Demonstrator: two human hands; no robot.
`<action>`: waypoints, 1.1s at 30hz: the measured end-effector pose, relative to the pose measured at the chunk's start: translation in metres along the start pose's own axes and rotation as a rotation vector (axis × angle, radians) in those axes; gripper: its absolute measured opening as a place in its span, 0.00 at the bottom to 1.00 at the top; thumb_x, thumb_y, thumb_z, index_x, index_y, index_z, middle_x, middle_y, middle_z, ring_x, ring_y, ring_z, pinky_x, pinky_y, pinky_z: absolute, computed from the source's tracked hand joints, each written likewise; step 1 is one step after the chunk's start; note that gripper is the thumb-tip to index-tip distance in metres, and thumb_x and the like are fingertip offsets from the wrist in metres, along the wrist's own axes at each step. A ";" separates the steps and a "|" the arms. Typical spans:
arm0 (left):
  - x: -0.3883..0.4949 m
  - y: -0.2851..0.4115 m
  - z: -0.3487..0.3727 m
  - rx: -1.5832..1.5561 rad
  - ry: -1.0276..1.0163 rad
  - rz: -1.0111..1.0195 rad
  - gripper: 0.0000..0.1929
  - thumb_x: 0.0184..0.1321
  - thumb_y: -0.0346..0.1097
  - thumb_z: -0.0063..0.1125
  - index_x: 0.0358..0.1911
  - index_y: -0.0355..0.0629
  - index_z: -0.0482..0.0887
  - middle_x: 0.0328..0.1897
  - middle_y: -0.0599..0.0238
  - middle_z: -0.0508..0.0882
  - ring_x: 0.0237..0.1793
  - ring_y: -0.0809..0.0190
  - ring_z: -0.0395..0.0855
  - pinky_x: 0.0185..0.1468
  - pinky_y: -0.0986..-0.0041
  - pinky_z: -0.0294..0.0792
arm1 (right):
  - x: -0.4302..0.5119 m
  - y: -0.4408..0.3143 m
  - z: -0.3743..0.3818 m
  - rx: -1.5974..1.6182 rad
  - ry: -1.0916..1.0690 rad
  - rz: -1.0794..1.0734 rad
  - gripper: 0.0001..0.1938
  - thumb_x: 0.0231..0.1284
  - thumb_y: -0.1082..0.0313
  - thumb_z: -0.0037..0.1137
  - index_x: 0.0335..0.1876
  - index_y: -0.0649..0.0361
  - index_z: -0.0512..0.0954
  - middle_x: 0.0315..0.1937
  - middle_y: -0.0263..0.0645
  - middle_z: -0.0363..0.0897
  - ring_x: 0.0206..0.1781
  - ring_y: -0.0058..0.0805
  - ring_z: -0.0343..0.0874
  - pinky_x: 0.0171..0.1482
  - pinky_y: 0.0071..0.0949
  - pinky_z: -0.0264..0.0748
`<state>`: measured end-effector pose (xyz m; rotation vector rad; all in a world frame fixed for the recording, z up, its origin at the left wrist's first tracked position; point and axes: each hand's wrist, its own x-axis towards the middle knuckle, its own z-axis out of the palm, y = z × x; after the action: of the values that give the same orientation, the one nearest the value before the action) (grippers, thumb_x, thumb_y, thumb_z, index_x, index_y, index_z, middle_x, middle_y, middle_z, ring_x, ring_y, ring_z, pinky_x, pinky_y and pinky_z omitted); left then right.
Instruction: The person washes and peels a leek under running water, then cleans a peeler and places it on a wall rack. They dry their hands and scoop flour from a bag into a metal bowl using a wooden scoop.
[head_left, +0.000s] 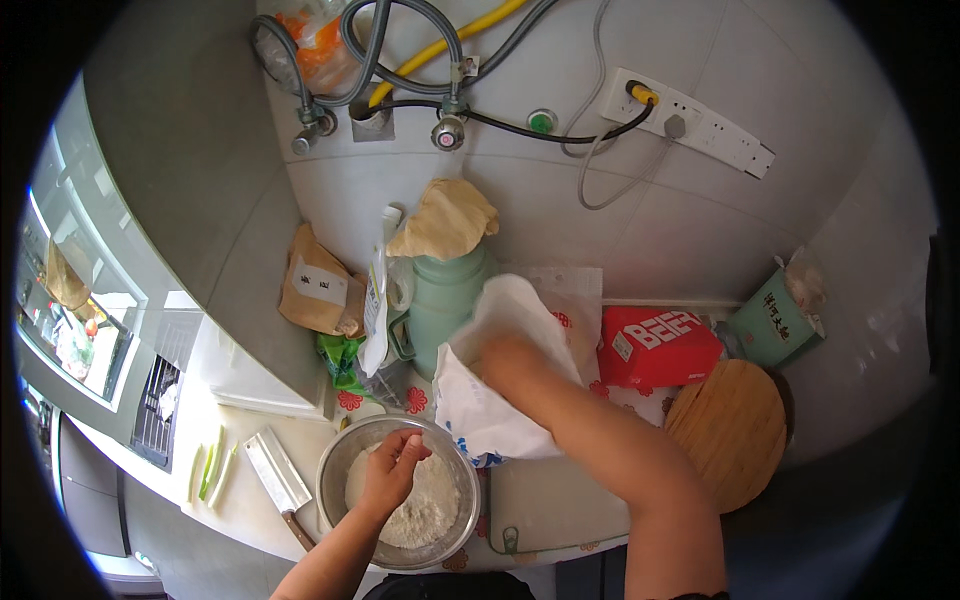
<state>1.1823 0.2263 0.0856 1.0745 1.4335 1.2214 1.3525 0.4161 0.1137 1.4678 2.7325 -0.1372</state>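
My left hand (394, 469) is over a steel bowl (324, 487) that holds white flour (420, 517). Its fingers are curled in with the thumb against them, and nothing shows in them. My right hand (510, 364) reaches into the mouth of a white bag (517, 424) with blue print. The fingers of that hand are blurred and hidden inside the bag, so what they hold cannot be seen. The bag stands upright just right of the bowl, in front of a pale green thermos flask (442, 300) topped with a tan cloth (450, 217).
Left of the bowl lie a cleaver (277, 469) and several scallion pieces (210, 469). A pale board (559, 510) lies beneath my right forearm. Behind it are a red box (656, 345) and a round wooden board (727, 435). A power strip (697, 127) and hoses (412, 82) line the wall.
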 end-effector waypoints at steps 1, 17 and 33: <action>0.003 -0.001 0.002 -0.017 0.016 -0.035 0.18 0.67 0.44 0.45 0.44 0.33 0.78 0.35 0.61 0.82 0.37 0.69 0.78 0.48 0.77 0.66 | -0.002 0.004 0.022 0.094 0.064 0.023 0.15 0.52 0.56 0.52 0.35 0.59 0.82 0.43 0.49 0.79 0.45 0.45 0.79 0.50 0.37 0.74; 0.014 -0.026 0.008 0.210 -0.005 0.078 0.24 0.66 0.47 0.45 0.56 0.35 0.72 0.49 0.47 0.79 0.52 0.52 0.77 0.55 0.70 0.66 | -0.059 0.014 -0.032 0.899 -0.022 0.527 0.14 0.52 0.65 0.46 0.31 0.70 0.76 0.21 0.51 0.77 0.15 0.39 0.76 0.19 0.35 0.73; -0.028 -0.037 -0.061 0.076 0.075 0.104 0.23 0.68 0.45 0.43 0.54 0.31 0.72 0.48 0.55 0.79 0.47 0.62 0.76 0.54 0.73 0.66 | -0.139 -0.009 -0.096 1.149 0.304 0.701 0.13 0.57 0.68 0.42 0.44 0.64 0.75 0.15 0.35 0.70 0.11 0.21 0.65 0.12 0.23 0.63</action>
<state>1.1261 0.1841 0.0558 1.1785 1.5079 1.3019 1.4231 0.3046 0.2199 2.7265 2.0700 -1.7553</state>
